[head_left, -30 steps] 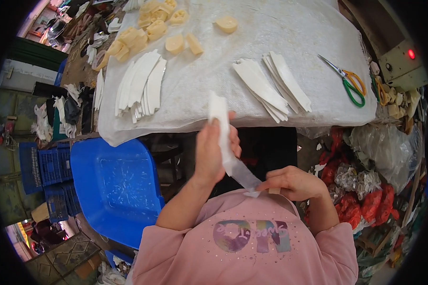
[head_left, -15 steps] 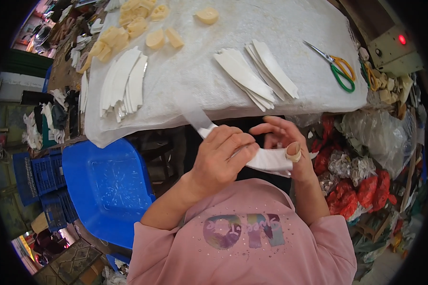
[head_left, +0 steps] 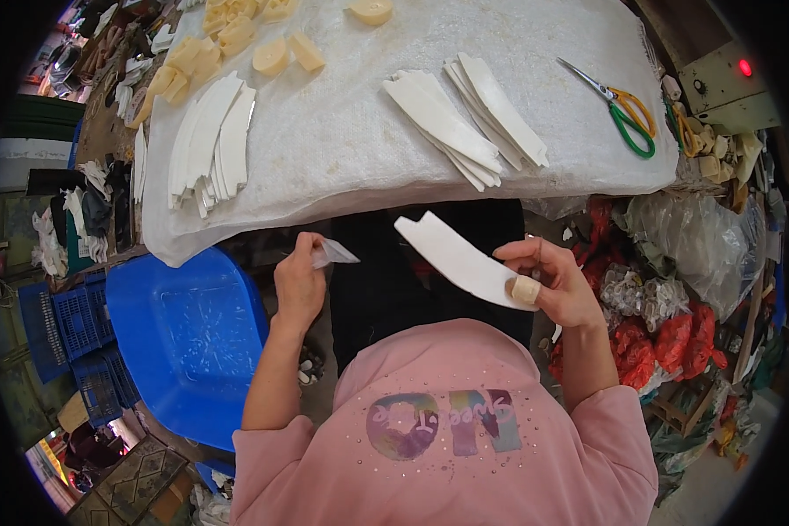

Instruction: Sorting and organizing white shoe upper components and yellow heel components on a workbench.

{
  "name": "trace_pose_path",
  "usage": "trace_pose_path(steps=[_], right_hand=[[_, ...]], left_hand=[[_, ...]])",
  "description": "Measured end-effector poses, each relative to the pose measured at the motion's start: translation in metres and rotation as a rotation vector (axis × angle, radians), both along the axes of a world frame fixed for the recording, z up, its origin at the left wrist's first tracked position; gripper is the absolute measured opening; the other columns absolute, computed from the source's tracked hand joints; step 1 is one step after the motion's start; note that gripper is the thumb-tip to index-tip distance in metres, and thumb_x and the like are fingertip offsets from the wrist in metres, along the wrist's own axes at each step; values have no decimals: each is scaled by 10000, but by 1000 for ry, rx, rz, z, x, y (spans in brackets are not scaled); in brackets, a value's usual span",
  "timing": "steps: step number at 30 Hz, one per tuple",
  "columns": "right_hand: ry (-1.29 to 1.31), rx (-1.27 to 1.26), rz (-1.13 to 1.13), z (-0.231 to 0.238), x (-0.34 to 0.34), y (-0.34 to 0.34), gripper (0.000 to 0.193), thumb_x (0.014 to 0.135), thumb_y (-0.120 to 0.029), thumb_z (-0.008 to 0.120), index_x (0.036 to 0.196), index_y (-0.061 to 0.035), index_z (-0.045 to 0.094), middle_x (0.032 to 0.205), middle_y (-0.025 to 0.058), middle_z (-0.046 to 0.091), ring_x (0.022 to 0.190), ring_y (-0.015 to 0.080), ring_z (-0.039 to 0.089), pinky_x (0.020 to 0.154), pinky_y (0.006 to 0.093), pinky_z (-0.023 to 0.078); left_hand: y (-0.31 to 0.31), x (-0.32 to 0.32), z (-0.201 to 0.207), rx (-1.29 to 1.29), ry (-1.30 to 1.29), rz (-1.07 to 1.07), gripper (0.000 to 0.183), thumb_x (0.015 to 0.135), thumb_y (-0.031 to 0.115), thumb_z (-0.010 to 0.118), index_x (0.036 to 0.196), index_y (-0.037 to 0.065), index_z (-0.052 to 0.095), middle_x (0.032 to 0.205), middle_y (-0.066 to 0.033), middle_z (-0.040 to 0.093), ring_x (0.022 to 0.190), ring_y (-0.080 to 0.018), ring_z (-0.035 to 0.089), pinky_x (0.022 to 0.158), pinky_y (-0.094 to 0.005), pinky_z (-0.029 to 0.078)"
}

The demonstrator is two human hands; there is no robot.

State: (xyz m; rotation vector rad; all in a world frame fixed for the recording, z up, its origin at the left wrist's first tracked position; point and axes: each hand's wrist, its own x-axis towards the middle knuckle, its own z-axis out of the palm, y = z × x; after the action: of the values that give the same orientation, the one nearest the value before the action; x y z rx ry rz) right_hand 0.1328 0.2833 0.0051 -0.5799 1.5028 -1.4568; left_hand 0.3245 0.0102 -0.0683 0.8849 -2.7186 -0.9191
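Observation:
My right hand (head_left: 563, 287) pinches one end of a curved white strip (head_left: 458, 256), which has a notched far end and slants up to the left over my lap. A beige cover (head_left: 525, 291) sits on that thumb. Off to the left, my left hand (head_left: 298, 285) grips a crumpled piece of translucent film (head_left: 337, 253) between thumb and fingers, apart from the strip. Similar white strips lie beyond on the table, in a left pile (head_left: 209, 145) and two right piles, one (head_left: 438, 123) beside the other (head_left: 498, 110).
A white woven sheet (head_left: 342, 140) covers the table. Scissors (head_left: 618, 105) with green and orange handles lie at its right. Pale yellow pieces (head_left: 188, 63) are at the far left. A blue tub (head_left: 193, 342) stands below left; red bags (head_left: 671, 342) and clear plastic (head_left: 688, 250) lie at right.
My hands have moved apart. The film, earlier attached at the strip's end, has come away in my left hand, now lower left. The strip stays in my right hand.

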Motion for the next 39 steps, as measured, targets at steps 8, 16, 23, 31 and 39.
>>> trace_pose_path(steps=[8, 16, 23, 31, 39], right_hand=[[80, -1, 8, -9, 19, -28, 262, 839, -81, 590, 1085, 3, 558, 884, 64, 626, 756, 85, 571, 661, 225, 456], [900, 81, 55, -15, 38, -58, 401, 761, -67, 617, 1155, -88, 541, 933, 94, 561, 831, 303, 577, 687, 381, 480], [1233, 118, 32, 8, 28, -72, 366, 696, -5, 602, 1045, -113, 619, 824, 26, 534, 759, 183, 542, 529, 307, 453], [1220, 3, -97, -5, 36, -74, 309, 638, 16, 596, 922, -102, 625, 741, 19, 499, 654, 161, 544, 433, 279, 428], [745, -173, -56, -8, 34, -72, 336, 675, 71, 565, 984, -56, 593, 828, 89, 553, 729, 270, 588, 580, 344, 476]], left_hand=[[-6, -2, 53, 640, 80, -413, 606, 708, 200, 718, 1234, 2, 491, 1174, -150, 516, 1122, -256, 484, 988, -354, 345], [68, -46, 51, 979, 513, -28, 351, 971, 178, 346, 1216, -37, 476, 974, -114, 617, 871, -142, 585, 792, -275, 453], [79, -54, 58, 580, 441, -71, 323, 958, 170, 342, 1184, -6, 491, 725, -81, 622, 592, -158, 598, 571, -280, 466], [81, -54, 62, 832, 289, -185, 276, 942, 156, 352, 1098, -13, 505, 719, -98, 621, 615, -169, 619, 569, -288, 466], [86, -53, 54, 1395, 428, 50, 343, 925, 208, 397, 1187, 0, 470, 808, -76, 572, 655, -128, 552, 573, -265, 468]])
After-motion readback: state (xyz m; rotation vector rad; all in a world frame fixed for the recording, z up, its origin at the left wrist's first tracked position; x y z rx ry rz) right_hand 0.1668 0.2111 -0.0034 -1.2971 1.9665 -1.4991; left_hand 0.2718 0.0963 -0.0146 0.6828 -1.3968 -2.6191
